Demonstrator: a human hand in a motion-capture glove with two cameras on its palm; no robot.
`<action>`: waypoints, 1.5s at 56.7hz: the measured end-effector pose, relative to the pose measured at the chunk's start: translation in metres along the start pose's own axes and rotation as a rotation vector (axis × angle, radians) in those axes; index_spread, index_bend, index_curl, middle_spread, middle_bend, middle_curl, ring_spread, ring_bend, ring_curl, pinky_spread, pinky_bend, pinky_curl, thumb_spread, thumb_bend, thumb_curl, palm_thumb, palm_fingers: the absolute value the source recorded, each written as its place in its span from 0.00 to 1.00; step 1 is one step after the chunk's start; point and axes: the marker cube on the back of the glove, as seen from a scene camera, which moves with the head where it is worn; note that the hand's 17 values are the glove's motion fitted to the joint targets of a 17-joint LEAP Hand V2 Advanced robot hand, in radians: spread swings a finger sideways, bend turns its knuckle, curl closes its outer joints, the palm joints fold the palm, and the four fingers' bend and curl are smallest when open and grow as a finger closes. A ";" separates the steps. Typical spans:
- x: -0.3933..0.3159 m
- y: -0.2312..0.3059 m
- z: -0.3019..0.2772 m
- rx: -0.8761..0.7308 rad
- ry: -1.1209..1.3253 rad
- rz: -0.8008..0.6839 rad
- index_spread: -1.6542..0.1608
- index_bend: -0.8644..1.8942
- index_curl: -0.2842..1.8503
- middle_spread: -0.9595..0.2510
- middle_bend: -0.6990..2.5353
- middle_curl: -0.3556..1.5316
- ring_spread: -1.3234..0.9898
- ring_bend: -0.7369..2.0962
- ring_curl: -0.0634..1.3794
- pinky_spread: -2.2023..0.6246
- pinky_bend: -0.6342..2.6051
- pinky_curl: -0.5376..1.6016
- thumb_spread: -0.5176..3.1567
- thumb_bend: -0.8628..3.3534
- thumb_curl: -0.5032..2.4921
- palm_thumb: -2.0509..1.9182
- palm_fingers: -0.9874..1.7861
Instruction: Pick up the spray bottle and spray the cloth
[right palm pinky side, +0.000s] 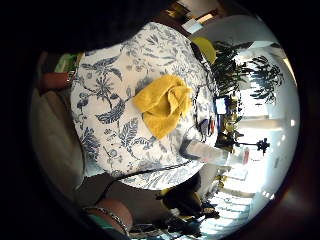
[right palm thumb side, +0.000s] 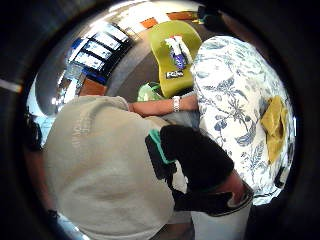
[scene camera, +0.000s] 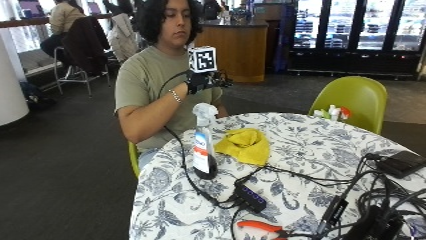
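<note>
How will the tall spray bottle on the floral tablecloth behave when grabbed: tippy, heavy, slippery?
The tall clear plastic spray bottle stands upright on a narrow dark base, so a sideways nudge probably tips it. It looks slim and mostly plastic, likely light. Its smooth labelled body may be slightly slippery. The gloved right hand is raised above it, not touching.

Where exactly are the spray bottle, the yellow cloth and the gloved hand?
spray bottle (scene camera: 202, 150): outside view, on its label.
yellow cloth (scene camera: 245, 145): outside view, middle of the crumpled heap.
gloved hand (scene camera: 198, 80): outside view, on the black glove.

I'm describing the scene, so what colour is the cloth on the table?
Yellow. The cloth lies crumpled on the blue floral tablecloth, clearest in the outside view.
</note>
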 end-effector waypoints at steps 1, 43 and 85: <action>0.000 0.000 0.000 0.000 -0.002 -0.003 0.79 0.40 0.16 0.76 0.28 0.22 0.55 0.36 0.09 0.81 0.29 0.28 0.26 0.24 0.19 0.58 0.50; 0.040 0.061 -0.010 0.016 -0.013 0.208 0.67 0.37 0.26 0.72 0.27 0.33 0.52 0.37 0.21 0.85 0.28 0.38 0.46 0.20 0.25 0.60 0.48; 0.177 0.197 0.021 0.582 -0.691 1.113 0.70 0.35 0.25 0.78 0.28 0.37 0.54 0.41 0.27 0.83 0.28 0.41 0.45 0.21 0.30 0.71 0.61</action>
